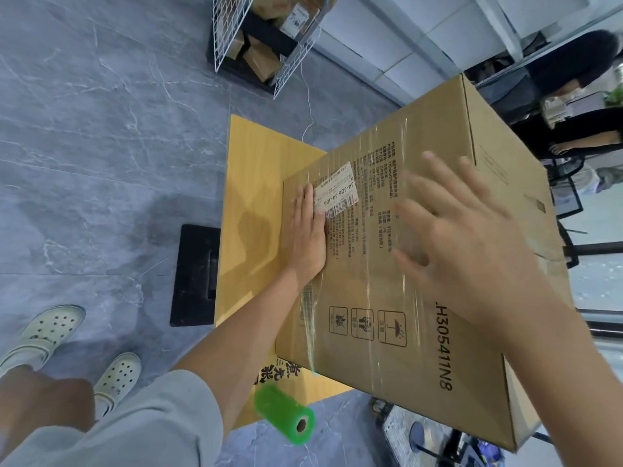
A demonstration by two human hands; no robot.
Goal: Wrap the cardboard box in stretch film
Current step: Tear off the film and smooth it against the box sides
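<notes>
The cardboard box (478, 382) stands tilted on the wooden table (256, 183), under both my hands. A band of stretch film (354, 257) already lies across the face between them. My left hand (308, 230) presses flat on that face, fingers straight, touching the shipping label (335, 190). My right hand (472, 244) hovers spread and empty; it is blurred, so I cannot tell if it touches. The green roll (285, 414) hangs below my left forearm, held by neither hand. I judge I'm smoothing down the first pass. Next I must grab the roll and pull the film taut around an unwrapped side.
</notes>
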